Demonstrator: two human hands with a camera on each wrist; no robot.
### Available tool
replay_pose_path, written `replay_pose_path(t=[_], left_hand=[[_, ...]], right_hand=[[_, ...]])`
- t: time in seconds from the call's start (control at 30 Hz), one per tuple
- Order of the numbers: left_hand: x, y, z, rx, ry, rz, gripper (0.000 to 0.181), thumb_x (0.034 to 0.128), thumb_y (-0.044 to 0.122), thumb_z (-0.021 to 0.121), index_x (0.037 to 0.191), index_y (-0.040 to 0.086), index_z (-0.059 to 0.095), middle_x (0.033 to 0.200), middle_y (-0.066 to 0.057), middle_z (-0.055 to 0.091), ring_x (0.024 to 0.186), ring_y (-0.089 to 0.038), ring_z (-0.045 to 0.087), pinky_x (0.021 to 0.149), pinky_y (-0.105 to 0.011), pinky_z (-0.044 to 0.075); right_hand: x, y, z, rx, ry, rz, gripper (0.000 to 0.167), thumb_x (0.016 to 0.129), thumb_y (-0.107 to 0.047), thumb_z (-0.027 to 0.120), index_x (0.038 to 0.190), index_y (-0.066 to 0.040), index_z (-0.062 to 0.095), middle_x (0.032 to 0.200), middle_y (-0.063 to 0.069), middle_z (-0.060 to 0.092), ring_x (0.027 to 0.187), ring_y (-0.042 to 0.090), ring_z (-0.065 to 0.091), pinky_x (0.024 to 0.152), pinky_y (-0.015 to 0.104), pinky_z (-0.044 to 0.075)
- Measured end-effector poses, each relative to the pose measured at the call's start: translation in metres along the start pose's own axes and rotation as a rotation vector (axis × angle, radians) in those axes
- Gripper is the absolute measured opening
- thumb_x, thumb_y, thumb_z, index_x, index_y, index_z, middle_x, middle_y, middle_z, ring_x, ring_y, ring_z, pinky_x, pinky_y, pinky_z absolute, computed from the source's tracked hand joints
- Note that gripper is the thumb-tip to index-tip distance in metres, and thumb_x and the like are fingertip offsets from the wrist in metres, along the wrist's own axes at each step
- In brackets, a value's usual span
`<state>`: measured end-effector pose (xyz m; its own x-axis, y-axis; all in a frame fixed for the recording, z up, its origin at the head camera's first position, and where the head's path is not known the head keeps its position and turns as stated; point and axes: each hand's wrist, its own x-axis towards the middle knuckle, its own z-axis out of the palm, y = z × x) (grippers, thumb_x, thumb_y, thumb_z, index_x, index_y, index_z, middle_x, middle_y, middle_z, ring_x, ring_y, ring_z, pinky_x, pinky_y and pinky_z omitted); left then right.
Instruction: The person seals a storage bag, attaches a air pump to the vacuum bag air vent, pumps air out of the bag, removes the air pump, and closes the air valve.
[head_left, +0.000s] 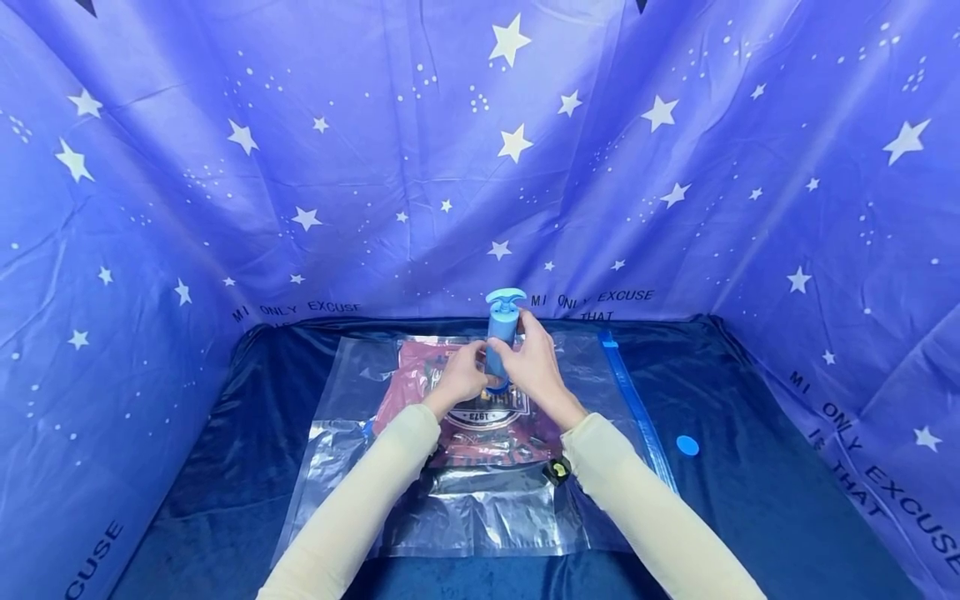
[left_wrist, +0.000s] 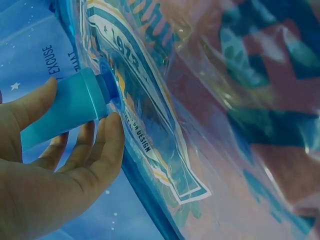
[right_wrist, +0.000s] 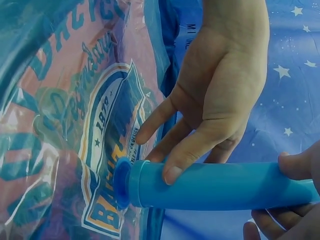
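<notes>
A blue hand pump stands upright on a clear plastic storage bag, its T-shaped handle on top. Inside the bag lies a folded pink garment with a printed badge. My left hand holds the lower barrel, thumb on one side and fingers on the other; the same hand fills the lower left of the left wrist view. Higher on the barrel, my right hand grips it, partly cut off in the right wrist view. There, the pump's flared blue base meets the plastic over the badge.
A blue zip strip runs along the bag's right edge. Right of it, a round blue cap lies on the dark blue velvet cloth. Star-printed curtains enclose the back and sides.
</notes>
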<state>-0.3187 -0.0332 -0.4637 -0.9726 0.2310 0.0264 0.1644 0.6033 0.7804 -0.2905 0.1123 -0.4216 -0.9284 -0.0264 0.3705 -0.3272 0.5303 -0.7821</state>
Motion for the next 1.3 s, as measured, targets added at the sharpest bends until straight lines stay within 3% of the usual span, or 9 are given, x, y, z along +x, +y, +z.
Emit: replay_pose_path(t=[0.23, 0.47, 0.63, 0.83, 0.97, 1.17, 1.3], left_hand=[[-0.001, -0.001, 0.002, -0.007, 0.001, -0.002, 0.056, 0.0828, 0.007, 0.090, 0.132, 0.000, 0.064, 0.120, -0.017, 0.070, 0.109, -0.032, 0.066, 0.097, -0.047, 0.053], [-0.003, -0.001, 0.002, -0.041, -0.014, 0.002, 0.054, 0.0841, 0.005, 0.088, 0.133, 0.001, 0.064, 0.123, -0.019, 0.069, 0.109, -0.032, 0.066, 0.098, -0.047, 0.053], [-0.008, -0.004, -0.008, -0.043, -0.035, 0.034, 0.054, 0.0853, 0.006, 0.087, 0.134, 0.001, 0.063, 0.123, -0.018, 0.069, 0.112, -0.033, 0.066, 0.098, -0.048, 0.053], [-0.018, -0.019, -0.042, -0.020, -0.042, 0.032, 0.038, 0.0910, 0.008, 0.081, 0.125, 0.000, 0.067, 0.104, -0.014, 0.071, 0.098, -0.030, 0.068, 0.089, -0.044, 0.055], [-0.033, -0.042, -0.075, 0.038, 0.000, -0.021, 0.027, 0.0970, 0.021, 0.077, 0.114, 0.001, 0.071, 0.098, -0.010, 0.071, 0.089, -0.026, 0.066, 0.084, -0.045, 0.055], [-0.063, -0.091, -0.123, 0.180, 0.160, -0.055, 0.020, 0.0965, 0.020, 0.076, 0.100, 0.001, 0.072, 0.093, -0.012, 0.073, 0.090, -0.033, 0.068, 0.087, -0.052, 0.053], [-0.084, -0.118, -0.148, 0.247, 0.272, -0.143, 0.023, 0.0952, 0.020, 0.076, 0.100, -0.001, 0.070, 0.091, -0.016, 0.071, 0.091, -0.039, 0.067, 0.086, -0.055, 0.050]], right_hand=[[-0.003, 0.002, 0.000, 0.005, -0.004, -0.015, 0.044, 0.099, -0.016, 0.075, 0.136, 0.000, 0.056, 0.113, 0.015, 0.062, 0.095, 0.035, 0.061, 0.075, 0.040, 0.049], [-0.006, 0.003, 0.000, 0.016, 0.006, -0.025, 0.050, 0.100, -0.015, 0.075, 0.141, 0.001, 0.053, 0.117, 0.016, 0.062, 0.105, 0.030, 0.060, 0.086, 0.047, 0.055], [-0.007, 0.002, 0.000, 0.048, 0.007, -0.021, 0.049, 0.099, -0.012, 0.075, 0.141, 0.002, 0.053, 0.119, 0.018, 0.063, 0.109, 0.033, 0.062, 0.094, 0.054, 0.055], [-0.010, 0.001, -0.004, 0.038, 0.034, -0.006, 0.039, 0.098, -0.014, 0.077, 0.129, 0.000, 0.058, 0.115, 0.017, 0.064, 0.105, 0.033, 0.063, 0.093, 0.052, 0.056], [-0.011, 0.001, -0.006, 0.023, 0.045, -0.013, 0.039, 0.097, -0.015, 0.077, 0.129, 0.000, 0.059, 0.112, 0.017, 0.065, 0.103, 0.033, 0.063, 0.090, 0.052, 0.055], [-0.010, 0.002, -0.012, 0.019, 0.063, -0.029, 0.043, 0.097, -0.014, 0.077, 0.133, 0.001, 0.058, 0.118, 0.018, 0.066, 0.105, 0.032, 0.064, 0.089, 0.049, 0.055], [-0.009, 0.003, -0.016, 0.019, 0.072, -0.038, 0.045, 0.097, -0.014, 0.077, 0.134, 0.001, 0.058, 0.117, 0.018, 0.066, 0.101, 0.033, 0.063, 0.086, 0.050, 0.054]])
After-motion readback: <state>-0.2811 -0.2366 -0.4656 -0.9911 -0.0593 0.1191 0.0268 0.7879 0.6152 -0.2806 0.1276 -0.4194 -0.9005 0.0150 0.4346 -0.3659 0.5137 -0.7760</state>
